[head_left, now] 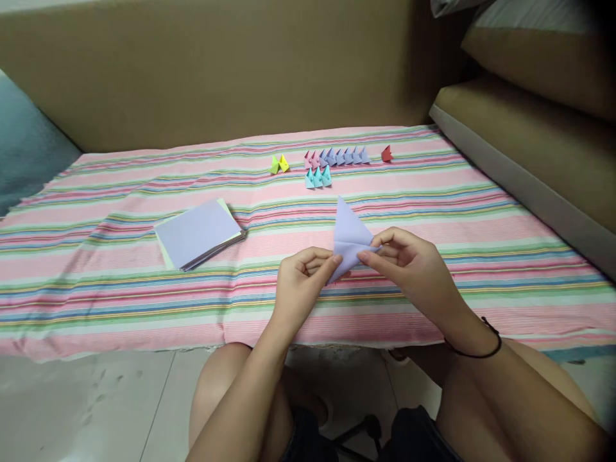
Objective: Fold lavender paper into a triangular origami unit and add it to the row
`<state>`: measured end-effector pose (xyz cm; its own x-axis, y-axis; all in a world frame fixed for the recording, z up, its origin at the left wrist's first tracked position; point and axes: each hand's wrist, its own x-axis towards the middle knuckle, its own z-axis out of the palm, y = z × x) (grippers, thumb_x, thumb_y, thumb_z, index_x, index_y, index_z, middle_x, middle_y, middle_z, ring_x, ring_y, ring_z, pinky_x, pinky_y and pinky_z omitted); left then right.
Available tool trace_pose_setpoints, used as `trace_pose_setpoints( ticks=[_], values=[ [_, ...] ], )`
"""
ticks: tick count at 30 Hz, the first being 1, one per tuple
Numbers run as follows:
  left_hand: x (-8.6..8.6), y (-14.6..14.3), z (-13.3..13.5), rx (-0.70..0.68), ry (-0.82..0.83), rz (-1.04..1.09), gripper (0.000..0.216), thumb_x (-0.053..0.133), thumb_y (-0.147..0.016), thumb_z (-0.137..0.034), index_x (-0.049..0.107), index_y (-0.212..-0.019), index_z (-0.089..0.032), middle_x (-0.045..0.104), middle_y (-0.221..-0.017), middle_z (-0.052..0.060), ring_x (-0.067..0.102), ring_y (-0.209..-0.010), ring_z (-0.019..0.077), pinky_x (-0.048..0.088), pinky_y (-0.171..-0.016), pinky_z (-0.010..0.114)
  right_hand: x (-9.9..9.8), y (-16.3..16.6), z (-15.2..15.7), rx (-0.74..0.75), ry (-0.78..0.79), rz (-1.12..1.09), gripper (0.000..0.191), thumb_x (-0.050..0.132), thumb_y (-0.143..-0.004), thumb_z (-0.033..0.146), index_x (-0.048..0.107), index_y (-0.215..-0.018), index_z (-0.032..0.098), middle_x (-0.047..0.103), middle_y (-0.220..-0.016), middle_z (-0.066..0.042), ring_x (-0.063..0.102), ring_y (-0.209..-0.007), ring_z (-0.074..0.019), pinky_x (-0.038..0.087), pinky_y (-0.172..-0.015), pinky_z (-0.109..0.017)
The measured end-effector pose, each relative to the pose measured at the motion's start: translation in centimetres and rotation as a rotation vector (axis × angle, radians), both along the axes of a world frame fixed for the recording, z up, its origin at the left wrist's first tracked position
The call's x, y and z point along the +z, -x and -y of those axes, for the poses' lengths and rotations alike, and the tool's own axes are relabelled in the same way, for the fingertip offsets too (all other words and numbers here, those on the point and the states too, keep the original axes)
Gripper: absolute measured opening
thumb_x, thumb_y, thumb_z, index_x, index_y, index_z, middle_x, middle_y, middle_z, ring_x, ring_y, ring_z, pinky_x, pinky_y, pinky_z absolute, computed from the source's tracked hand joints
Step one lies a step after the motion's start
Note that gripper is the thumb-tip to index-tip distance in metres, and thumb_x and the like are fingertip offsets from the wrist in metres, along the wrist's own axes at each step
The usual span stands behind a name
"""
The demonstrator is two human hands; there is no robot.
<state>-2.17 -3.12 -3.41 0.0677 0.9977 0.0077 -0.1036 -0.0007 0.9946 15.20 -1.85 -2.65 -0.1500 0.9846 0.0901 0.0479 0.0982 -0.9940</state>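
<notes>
step: mid-fold, looks like
lilac sheet (349, 231): held right of paper stack (199, 232)
left hand (301, 282): fingers pinching lower tip
right hand (414, 263): fingers pinching side flap
next: probably needs aligned edges, firm crease

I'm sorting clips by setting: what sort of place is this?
Probably a home living room or bedroom: a striped cloth covers a brown sofa-like seat, cushions lie at right, and the left hand and right hand fold lilac paper over it.
</notes>
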Motion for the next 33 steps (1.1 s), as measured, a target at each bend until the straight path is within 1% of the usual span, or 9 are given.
trace_pose_setpoints(
  ticks=[4, 7, 9, 11, 13, 14, 20, 27, 33],
  values=[
    [0.12, -0.22, 0.29, 0.000, 0.016, 0.013, 0.020, 0.070, -0.075, -0.033, 0.065, -0.076, -0.014, 0.068, -0.063, 0.003, 0.065, -0.059, 0.0148, 0.048, -0.055, 0.022, -0.04, 0.25, 0.19, 0.012, -0.010, -0.056, 0.020, 0.072, -0.074, 0.028, 0.053, -0.076, 0.023, 0.057, -0.067, 0.002, 0.061, -0.067, -0.0143, 0.051, -0.060, -0.025],
    [0.15, -0.34, 0.39, -0.004, 0.060, 0.061, 0.023, 0.070, -0.074, -0.033, 0.067, -0.089, -0.015, 0.069, -0.062, 0.002, 0.066, -0.061, 0.0159, 0.049, -0.055, 0.022, 0.24, 0.36, 0.43, 0.021, -0.002, -0.064, 0.019, 0.072, -0.074, 0.026, 0.053, -0.076, 0.023, 0.057, -0.069, 0.003, 0.060, -0.069, -0.0131, 0.051, -0.061, -0.024],
    [0.16, -0.44, 0.45, -0.006, 0.069, 0.097, 0.029, 0.070, -0.075, -0.032, 0.067, -0.099, -0.017, 0.071, -0.069, 0.002, 0.067, -0.066, 0.0164, 0.051, -0.059, 0.023, 0.42, 0.44, 0.59, 0.034, 0.004, -0.064, 0.019, 0.072, -0.075, 0.025, 0.053, -0.076, 0.023, 0.057, -0.070, 0.002, 0.060, -0.070, -0.0127, 0.051, -0.063, -0.024],
    [0.16, -0.57, 0.51, 0.001, 0.051, 0.135, 0.031, 0.070, -0.075, -0.030, 0.067, -0.102, -0.017, 0.074, -0.081, 0.004, 0.068, -0.075, 0.0168, 0.052, -0.065, 0.023, 0.54, 0.51, 0.73, 0.039, 0.006, -0.058, 0.018, 0.072, -0.075, 0.025, 0.053, -0.076, 0.023, 0.056, -0.071, 0.002, 0.060, -0.071, -0.0128, 0.052, -0.064, -0.024],
    [0.15, -0.71, 0.59, 0.022, 0.023, 0.165, 0.030, 0.070, -0.074, -0.028, 0.068, -0.102, -0.017, 0.074, -0.089, 0.006, 0.068, -0.080, 0.0176, 0.053, -0.070, 0.024, 0.56, 0.56, 0.82, 0.040, 0.013, -0.052, 0.018, 0.072, -0.074, 0.025, 0.054, -0.076, 0.023, 0.057, -0.071, 0.002, 0.059, -0.071, -0.0134, 0.053, -0.065, -0.025],
    [0.14, -0.78, 0.63, 0.036, 0.015, 0.174, 0.029, 0.071, -0.074, -0.028, 0.068, -0.101, -0.017, 0.074, -0.090, 0.006, 0.069, -0.081, 0.0181, 0.053, -0.071, 0.025, 0.55, 0.58, 0.84, 0.041, 0.017, -0.050, 0.018, 0.072, -0.074, 0.026, 0.054, -0.076, 0.023, 0.057, -0.072, 0.002, 0.059, -0.071, -0.0137, 0.053, -0.065, -0.026],
    [0.17, -1.04, 0.82, 0.114, 0.057, 0.157, 0.020, 0.071, -0.072, -0.027, 0.072, -0.090, -0.017, 0.074, -0.077, 0.004, 0.069, -0.072, 0.0176, 0.055, -0.068, 0.026, 0.44, 0.73, 0.90, 0.032, 0.015, -0.050, 0.016, 0.072, -0.074, 0.027, 0.056, -0.077, 0.023, 0.057, -0.073, 0.002, 0.060, -0.072, -0.0138, 0.054, -0.066, -0.026],
    [0.14, -1.04, 0.81, 0.115, 0.072, 0.154, 0.021, 0.071, -0.073, -0.028, 0.073, -0.090, -0.017, 0.074, -0.075, 0.004, 0.068, -0.072, 0.0171, 0.054, -0.066, 0.025, 0.44, 0.86, 1.00, 0.017, 0.031, -0.065, 0.017, 0.072, -0.073, 0.028, 0.056, -0.077, 0.023, 0.059, -0.074, 0.001, 0.060, -0.071, -0.0142, 0.056, -0.066, -0.028],
    [0.03, -0.98, 0.78, 0.116, 0.086, 0.158, 0.022, 0.072, -0.071, -0.029, 0.073, -0.090, -0.017, 0.074, -0.075, 0.004, 0.068, -0.073, 0.0178, 0.054, -0.066, 0.025, 0.48, 0.87, 1.02, 0.009, 0.007, -0.052, 0.017, 0.072, -0.073, 0.027, 0.056, -0.077, 0.023, 0.060, -0.074, 0.002, 0.060, -0.071, -0.0141, 0.055, -0.064, -0.027]
  ],
)
